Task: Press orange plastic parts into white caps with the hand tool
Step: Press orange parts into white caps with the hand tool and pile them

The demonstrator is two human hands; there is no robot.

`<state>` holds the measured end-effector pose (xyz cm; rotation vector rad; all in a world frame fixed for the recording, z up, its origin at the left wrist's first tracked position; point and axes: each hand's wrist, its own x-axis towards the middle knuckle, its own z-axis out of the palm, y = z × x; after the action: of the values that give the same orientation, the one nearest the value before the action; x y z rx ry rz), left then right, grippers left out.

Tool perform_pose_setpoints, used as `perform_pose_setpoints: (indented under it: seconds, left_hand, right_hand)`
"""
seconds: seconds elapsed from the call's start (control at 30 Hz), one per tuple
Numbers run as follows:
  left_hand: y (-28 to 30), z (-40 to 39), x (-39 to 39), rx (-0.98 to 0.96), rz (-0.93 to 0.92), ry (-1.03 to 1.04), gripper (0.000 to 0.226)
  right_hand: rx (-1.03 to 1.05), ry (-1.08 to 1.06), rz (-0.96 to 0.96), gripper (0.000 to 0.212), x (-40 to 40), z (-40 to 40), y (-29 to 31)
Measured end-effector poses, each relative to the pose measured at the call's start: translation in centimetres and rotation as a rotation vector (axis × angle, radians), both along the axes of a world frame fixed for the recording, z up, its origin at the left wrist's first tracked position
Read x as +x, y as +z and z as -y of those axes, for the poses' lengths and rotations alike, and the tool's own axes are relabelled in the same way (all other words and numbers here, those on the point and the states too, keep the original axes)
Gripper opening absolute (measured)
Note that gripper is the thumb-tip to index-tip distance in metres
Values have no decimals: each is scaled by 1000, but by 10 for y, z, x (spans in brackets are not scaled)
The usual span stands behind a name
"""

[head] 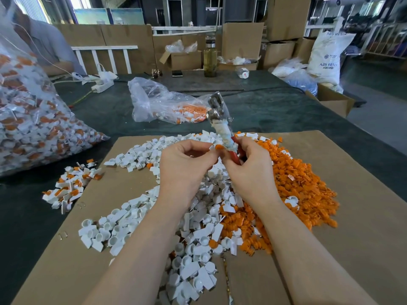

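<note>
Both hands grip: right hand [246, 170] holds upright hand tool [222, 124], left hand [185, 166] pinches cap [211, 147].

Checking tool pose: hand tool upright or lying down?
Upright, tilted slightly: the right hand grips the hand tool by its red handles, metal head pointing up above the piles.

Pretty bright overall, soft daylight coming in from the windows [76, 2] way at the back, which are blown out white. Shadows under the arms are faint and fuzzy, nothing harsh. Some glare on the clear plastic bag [39, 119] at left and a shine on the metal tool head [217, 106]. Wide-angle lens bends the worktop [275, 106] edges hard. Middle is sharp, the far background goes soft and smeary.
</note>
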<state>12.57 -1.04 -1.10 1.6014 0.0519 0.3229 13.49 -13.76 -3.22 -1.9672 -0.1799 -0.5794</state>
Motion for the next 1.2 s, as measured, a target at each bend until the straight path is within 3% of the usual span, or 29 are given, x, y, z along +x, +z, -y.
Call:
perform_pose_setpoints:
  seconds: [0.23,0.33,0.43,0.63,0.83,1.13,1.2]
  left_hand:
    - [-4,-2,3,22,-4,40,11]
    - [-3,-4,4,-22,-6,38,10]
    - [-2,-7,5,-86,10,28,10]
    - [-2,-14,7,-142,70,-1,10]
    - [-2,-22,9,-149,94,-8,13]
    - [-1,-24,10,-153,94,-11,15]
    - [-1,-25,10,-164,98,-10,15]
  right_hand:
    - [22,137,-98,14,-1,4,5]
    - [102,241,-197,13,-3,16,9]
    - [53,304,-299,9,-3,31,12]
    - [-142,388,-447,46,-5,41,16]
    - [-252,426,-495,32,-7,42,18]
    - [-353,383,-384,10,-8,34,16]
    - [-352,374,-380,16,-8,33,15]
